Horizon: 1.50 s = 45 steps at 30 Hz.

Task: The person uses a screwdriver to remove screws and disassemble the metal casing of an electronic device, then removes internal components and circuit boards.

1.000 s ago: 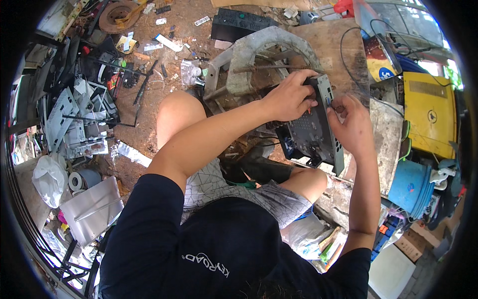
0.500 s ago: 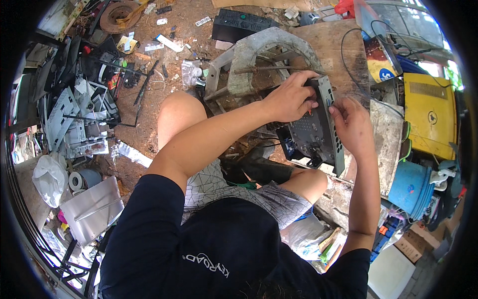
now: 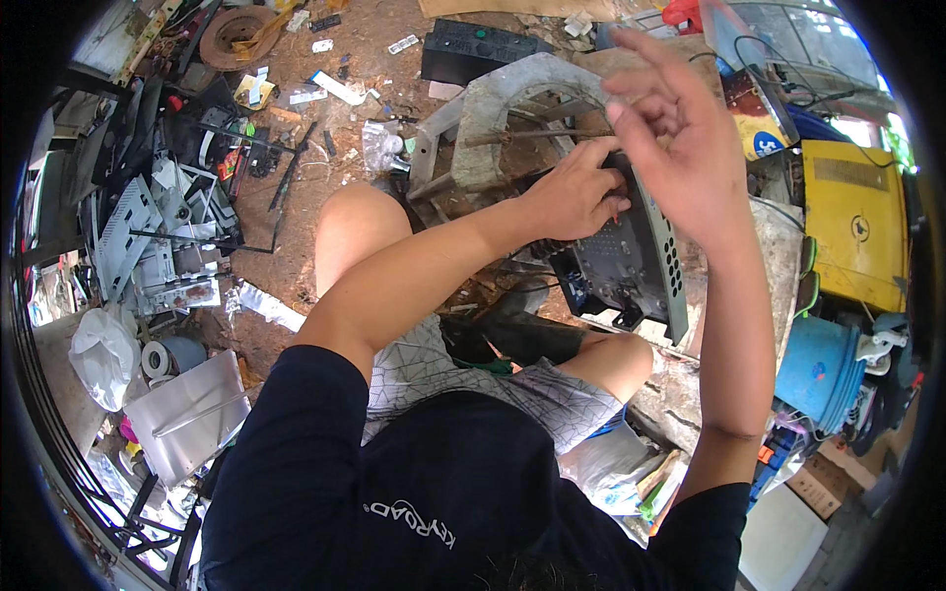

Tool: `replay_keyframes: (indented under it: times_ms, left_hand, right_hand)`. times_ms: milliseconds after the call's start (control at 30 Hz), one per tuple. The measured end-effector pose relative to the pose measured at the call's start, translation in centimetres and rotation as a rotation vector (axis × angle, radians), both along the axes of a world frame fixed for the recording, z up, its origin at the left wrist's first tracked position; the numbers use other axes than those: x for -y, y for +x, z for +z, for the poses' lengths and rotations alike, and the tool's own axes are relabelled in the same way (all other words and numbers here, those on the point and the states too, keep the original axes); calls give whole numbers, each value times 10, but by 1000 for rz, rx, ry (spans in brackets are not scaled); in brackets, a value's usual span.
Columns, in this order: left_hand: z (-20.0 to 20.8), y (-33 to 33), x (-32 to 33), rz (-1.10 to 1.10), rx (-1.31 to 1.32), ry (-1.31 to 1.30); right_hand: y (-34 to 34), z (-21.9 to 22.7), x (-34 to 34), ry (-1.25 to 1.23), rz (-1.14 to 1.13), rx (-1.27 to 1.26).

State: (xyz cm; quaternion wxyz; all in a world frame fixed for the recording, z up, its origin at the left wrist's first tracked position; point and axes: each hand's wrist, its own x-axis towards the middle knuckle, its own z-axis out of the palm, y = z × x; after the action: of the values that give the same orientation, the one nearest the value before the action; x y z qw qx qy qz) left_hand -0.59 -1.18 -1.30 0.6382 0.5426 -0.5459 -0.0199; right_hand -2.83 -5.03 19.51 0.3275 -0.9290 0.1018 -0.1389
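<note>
A dark metal device chassis (image 3: 616, 261), with a row of round holes along its side, stands tilted in front of my right knee. My left hand (image 3: 581, 192) is closed over its upper end, fingers wrapped on the edge. A small orange bit shows by those fingertips; I cannot make out what it is. Raised above the chassis's far right corner, my right hand (image 3: 680, 148) is off the metal, its fingers half curled and apart with nothing seen in them. Behind the chassis sits a worn grey metal frame (image 3: 483, 123) with a rounded top.
A black box (image 3: 478, 51) lies beyond the frame. Scrap metal sheets and plates (image 3: 148, 231) are heaped at left, near a white plastic bag (image 3: 101, 360). At right stand a yellow machine case (image 3: 852, 227) and a blue bucket (image 3: 816, 369). Small scraps litter the floor.
My right hand has let go of the chassis's right side and lifted up and away toward the far end. My left hand keeps its hold in the same place.
</note>
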Motion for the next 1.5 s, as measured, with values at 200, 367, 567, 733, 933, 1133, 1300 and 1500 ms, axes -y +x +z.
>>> replay_keyframes:
  times_ms: [200, 367, 567, 733, 933, 1133, 1300, 1500]
  left_hand:
    - [9, 5, -11, -75, -44, 85]
    - [2, 5, -4, -15, -11, 63]
    - [-3, 9, -3, -68, -33, 128]
    - [-6, 21, -13, -18, 35, 146]
    - [7, 30, -41, -92, -140, 265]
    - [5, 33, -38, -17, -144, 317]
    - [0, 41, -35, 53, -164, 337]
    - [-16, 78, -29, 267, -318, 708]
  right_hand:
    - [-48, 3, 23, -248, -130, -69]
    - [-148, -32, 55, -379, -264, -207]
    - [-188, -64, 52, -347, -405, -323]
    - [-193, -77, 74, -403, -471, -271]
    - [-201, -88, 92, -297, -602, -324]
    - [-210, -93, 97, -263, -655, -368]
    - [-218, -95, 100, -146, -684, -422]
    - [-195, -53, 108, -239, -572, -685]
